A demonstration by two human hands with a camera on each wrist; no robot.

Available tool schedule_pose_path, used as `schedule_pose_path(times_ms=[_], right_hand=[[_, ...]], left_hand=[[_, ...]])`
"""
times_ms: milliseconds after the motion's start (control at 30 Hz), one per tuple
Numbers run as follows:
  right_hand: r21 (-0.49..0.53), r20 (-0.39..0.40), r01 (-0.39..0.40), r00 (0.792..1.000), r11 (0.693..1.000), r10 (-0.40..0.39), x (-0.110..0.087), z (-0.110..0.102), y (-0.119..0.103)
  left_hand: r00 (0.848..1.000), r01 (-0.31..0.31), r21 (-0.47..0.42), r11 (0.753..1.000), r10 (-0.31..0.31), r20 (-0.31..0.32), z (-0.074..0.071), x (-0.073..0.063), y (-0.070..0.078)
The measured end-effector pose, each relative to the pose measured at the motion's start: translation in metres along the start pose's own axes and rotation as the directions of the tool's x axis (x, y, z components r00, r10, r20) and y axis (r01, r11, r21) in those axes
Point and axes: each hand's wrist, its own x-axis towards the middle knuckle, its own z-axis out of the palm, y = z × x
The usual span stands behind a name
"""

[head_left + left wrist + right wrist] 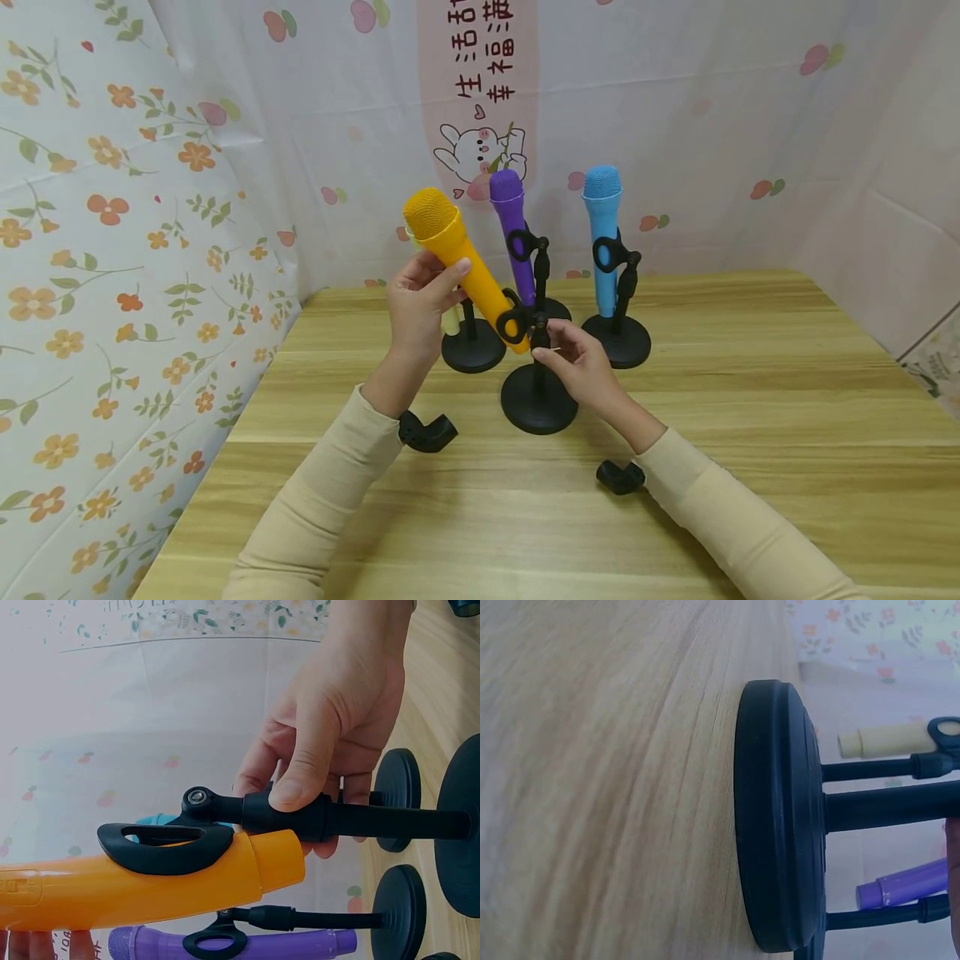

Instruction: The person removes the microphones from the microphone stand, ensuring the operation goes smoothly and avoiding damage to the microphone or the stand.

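Note:
My left hand [420,307] grips an orange microphone [483,283] around its upper body, thumb across the front. The microphone tilts, head up to the left, and its narrow lower end passes through the oval clip [169,849] of a black stand [538,407]. My right hand [583,365] holds that stand's pole just below the clip joint, thumb on the near side in the left wrist view. In the right wrist view the stand's round base [776,817] sits on the wooden table, with only a sliver of my right hand [954,870] at the edge.
Behind, a purple microphone [513,229] and a blue microphone [603,233] rest in black stands. A pale yellow microphone [892,740] in another stand is mostly hidden behind my left hand. Black curved pieces [431,435] show beside my wrists. Patterned cloth hangs behind the table [750,375].

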Motion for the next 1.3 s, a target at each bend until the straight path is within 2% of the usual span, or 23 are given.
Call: schedule_pose_path(times_ms=[233, 500, 1067, 1300], right_hand=[[0.010, 0.002, 0.004, 1.000, 1.000, -0.004, 0.000, 0.001, 0.001], [0.019, -0.017, 0.021, 1.000, 1.000, -0.021, 0.003, -0.001, 0.038], [0.012, -0.016, -0.003, 1.000, 1.000, 0.004, 0.003, -0.001, 0.034], [-0.015, -0.006, -0.006, 1.000, 1.000, 0.006, 0.001, 0.000, 0.007]], left_hand=[[1.000, 0.004, -0.005, 1.000, -0.004, -0.009, -0.001, -0.001, 0.002], [1.000, 0.006, -0.005, 1.000, -0.006, -0.001, -0.003, -0.002, 0.004], [1.000, -0.005, -0.040, 0.999, 0.004, -0.021, -0.007, -0.003, 0.004], [1.000, -0.010, -0.045, 0.999, 0.009, -0.025, -0.009, -0.002, 0.004]])
